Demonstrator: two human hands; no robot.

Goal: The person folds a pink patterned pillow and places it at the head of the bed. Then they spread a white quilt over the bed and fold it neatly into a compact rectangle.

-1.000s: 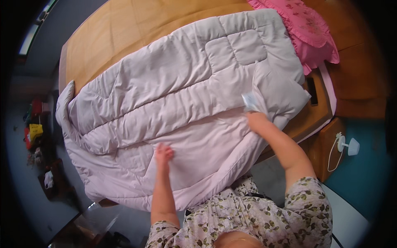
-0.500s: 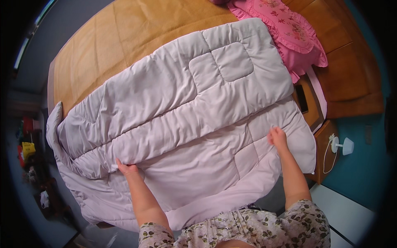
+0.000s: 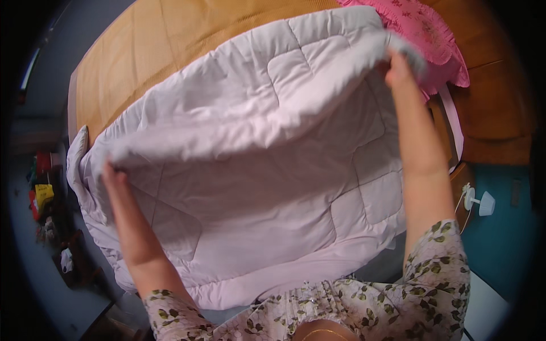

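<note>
- Quilt (image 3: 273, 193) lies on the bed (image 3: 165, 51), its long axis pointing from 8 to 2 o'clock, one layer raised in a bowed edge.
- Left hand (image 3: 117, 177), 9 o'clock: grip pinching one end of the raised edge.
- Right hand (image 3: 398, 69), 2 o'clock: grip pinching its other end, near the pillow (image 3: 435, 42).

Pale pinkish white runs across the quilt (image 3: 273, 210) in stitched rounded squares, hot pink with a red floral print lights up the pillow (image 3: 438, 42), golden tan fills the mat (image 3: 142, 57), green leaves dot the pale shirt (image 3: 392, 301)!
</note>
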